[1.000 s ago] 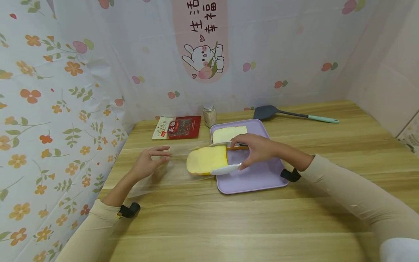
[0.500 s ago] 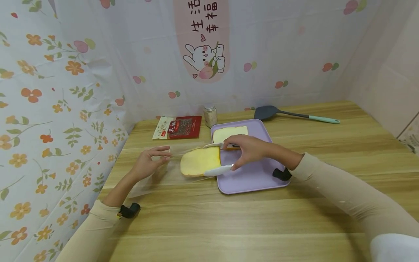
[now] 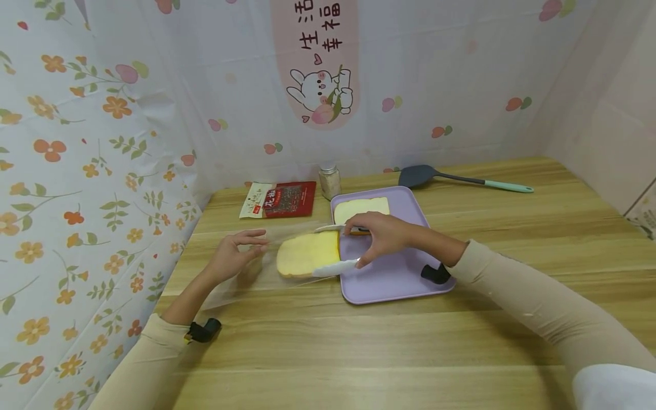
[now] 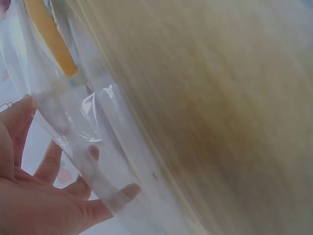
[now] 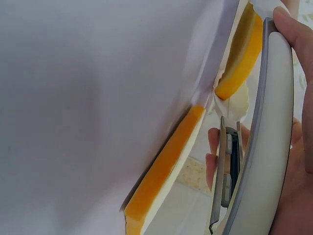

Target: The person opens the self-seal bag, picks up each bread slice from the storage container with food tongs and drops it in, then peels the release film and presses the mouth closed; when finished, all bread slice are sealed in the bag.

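My left hand (image 3: 233, 256) holds a clear plastic bag (image 4: 93, 122), thumb and fingers at its film, some fingers showing through it in the left wrist view. My right hand (image 3: 381, 234) grips white tongs (image 5: 275, 132) with grey edging, fingers on one arm and thumb on the other. Between the tongs' scalloped white tips lies a yellow-topped bread slice (image 3: 302, 253) with an orange crust, largely within the bag, left of the lilac tray (image 3: 394, 285). A second bread slice (image 3: 359, 208) lies at the back of the tray, partly covered by my right hand.
Behind the bag lies a red and cream packet (image 3: 287, 199) of dark dried spice. A small glass jar (image 3: 329, 182) with a metal lid stands beside it. A spatula (image 3: 451, 177) with a mint handle lies behind the tray on the wooden table (image 3: 318, 353).
The right hand has moved left with the tongs, carrying the bread slice off the tray and deeper into the plastic bag. The left hand has stayed nearly still.
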### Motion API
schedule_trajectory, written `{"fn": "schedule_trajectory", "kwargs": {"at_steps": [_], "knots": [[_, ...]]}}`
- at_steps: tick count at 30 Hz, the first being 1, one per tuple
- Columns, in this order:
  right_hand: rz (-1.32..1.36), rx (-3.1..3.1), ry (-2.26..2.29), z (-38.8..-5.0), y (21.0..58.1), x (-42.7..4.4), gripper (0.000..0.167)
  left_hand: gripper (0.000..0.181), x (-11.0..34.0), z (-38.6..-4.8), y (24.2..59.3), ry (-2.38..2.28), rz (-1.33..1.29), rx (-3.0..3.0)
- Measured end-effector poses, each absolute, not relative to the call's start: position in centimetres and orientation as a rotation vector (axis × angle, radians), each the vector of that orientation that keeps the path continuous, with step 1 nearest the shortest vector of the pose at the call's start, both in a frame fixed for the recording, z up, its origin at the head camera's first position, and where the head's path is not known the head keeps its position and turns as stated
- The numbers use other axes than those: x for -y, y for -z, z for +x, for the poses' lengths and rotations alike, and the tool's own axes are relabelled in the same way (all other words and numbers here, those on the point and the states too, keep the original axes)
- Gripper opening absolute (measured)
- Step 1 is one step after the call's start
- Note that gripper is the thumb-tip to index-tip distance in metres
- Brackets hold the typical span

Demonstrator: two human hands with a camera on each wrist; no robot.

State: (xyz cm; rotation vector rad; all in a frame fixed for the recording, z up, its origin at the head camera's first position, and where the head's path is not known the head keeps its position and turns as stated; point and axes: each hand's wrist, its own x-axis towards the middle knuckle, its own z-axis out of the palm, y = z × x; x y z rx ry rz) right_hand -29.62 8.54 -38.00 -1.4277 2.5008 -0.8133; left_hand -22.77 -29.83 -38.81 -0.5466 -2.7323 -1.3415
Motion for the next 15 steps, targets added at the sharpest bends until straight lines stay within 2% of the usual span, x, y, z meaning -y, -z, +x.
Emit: {"fn": "schedule_trajectory", "kwargs": {"at_steps": [15], "knots": [[-1.435,-2.493,0.812,-29.67,38.54,-7.71,0.073,0.025,29.34,-22.78,38.74,1.352,-0.527,2.73]]}}
